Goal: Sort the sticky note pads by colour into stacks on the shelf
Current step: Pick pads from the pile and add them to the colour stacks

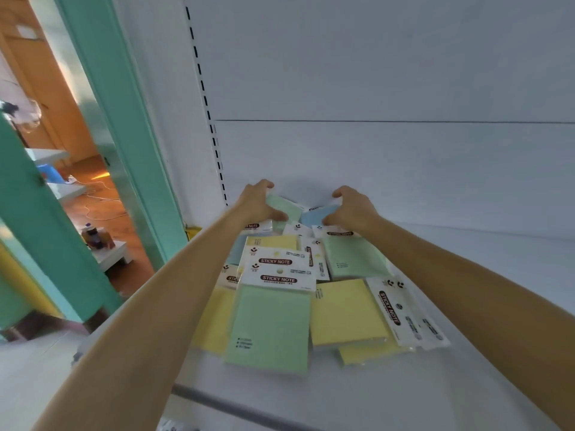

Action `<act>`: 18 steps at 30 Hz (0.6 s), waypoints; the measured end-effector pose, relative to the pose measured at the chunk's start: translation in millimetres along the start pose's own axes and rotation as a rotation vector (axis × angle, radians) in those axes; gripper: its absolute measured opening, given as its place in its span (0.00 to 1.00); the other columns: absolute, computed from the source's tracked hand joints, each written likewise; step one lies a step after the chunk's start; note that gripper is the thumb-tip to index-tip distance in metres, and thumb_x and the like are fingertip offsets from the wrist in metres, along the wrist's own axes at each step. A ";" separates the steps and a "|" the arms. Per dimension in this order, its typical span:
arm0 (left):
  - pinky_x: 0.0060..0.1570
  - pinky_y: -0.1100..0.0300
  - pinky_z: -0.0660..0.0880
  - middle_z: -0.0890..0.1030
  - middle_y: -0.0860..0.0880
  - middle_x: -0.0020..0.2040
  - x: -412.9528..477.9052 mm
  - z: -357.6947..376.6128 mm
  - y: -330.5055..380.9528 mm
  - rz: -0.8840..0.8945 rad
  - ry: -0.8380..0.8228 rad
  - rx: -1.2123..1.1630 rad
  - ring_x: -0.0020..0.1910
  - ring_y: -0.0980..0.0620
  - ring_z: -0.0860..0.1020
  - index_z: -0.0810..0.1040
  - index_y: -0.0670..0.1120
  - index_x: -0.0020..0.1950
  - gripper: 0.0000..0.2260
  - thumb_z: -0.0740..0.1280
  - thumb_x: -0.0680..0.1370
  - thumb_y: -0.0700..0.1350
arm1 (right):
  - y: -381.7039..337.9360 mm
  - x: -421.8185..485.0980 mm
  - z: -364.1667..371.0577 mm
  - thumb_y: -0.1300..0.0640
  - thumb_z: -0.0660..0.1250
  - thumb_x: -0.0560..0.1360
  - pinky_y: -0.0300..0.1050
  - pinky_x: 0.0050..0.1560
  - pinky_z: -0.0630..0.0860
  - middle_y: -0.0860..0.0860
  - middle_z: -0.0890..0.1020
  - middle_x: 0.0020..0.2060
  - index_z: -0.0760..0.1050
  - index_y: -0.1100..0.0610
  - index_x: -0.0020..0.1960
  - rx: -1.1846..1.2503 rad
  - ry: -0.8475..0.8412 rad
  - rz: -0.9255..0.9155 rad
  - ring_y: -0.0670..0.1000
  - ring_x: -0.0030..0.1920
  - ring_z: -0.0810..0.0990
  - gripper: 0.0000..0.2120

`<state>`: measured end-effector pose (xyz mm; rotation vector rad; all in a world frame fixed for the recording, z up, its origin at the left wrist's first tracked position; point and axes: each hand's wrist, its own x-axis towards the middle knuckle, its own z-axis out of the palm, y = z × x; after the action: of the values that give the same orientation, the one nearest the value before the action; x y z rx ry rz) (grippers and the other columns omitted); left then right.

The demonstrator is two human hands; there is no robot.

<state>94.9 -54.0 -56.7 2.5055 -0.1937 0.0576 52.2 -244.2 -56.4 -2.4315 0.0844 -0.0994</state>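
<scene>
Here, sorting has barely begun: the sticky note pads (280,306) lie in a mixed heap on the shelf (466,384).
At the heap's back, both arms are outstretched. The left hand (256,202) grips a green pad (287,208) with its fingers (264,185) curled, and the right hand (353,209), arched, pinches a blue pad (317,215). Next, probably, each must be lifted clear to start separate stacks.
</scene>
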 end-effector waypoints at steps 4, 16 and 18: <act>0.50 0.59 0.70 0.65 0.41 0.68 -3.3 -6.2 8.0 0.057 0.044 -0.195 0.62 0.45 0.70 0.65 0.49 0.70 0.27 0.67 0.73 0.36 | -7.8 3.6 -7.9 0.69 0.65 0.69 0.38 0.37 0.73 0.59 0.73 0.61 0.72 0.57 0.62 0.158 0.042 -0.011 0.53 0.47 0.73 0.22; 0.31 0.74 0.72 0.70 0.51 0.44 -13.4 -17.4 42.1 0.164 0.116 -0.633 0.43 0.55 0.72 0.71 0.45 0.64 0.20 0.66 0.73 0.33 | 12.8 -33.3 -65.5 0.71 0.57 0.71 0.35 0.33 0.68 0.49 0.75 0.50 0.76 0.53 0.56 0.444 0.378 -0.100 0.50 0.44 0.74 0.21; 0.30 0.73 0.72 0.71 0.47 0.47 -15.5 -10.1 57.6 0.192 0.084 -0.648 0.42 0.53 0.73 0.70 0.43 0.64 0.21 0.67 0.73 0.33 | 30.2 -49.2 -77.3 0.71 0.57 0.71 0.28 0.26 0.65 0.49 0.75 0.50 0.76 0.53 0.56 0.448 0.432 -0.103 0.50 0.41 0.74 0.21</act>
<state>70.8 -92.2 -16.4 1.8312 -0.3548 0.1516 -5.0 -312.7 -19.8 -1.9319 0.1158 -0.6225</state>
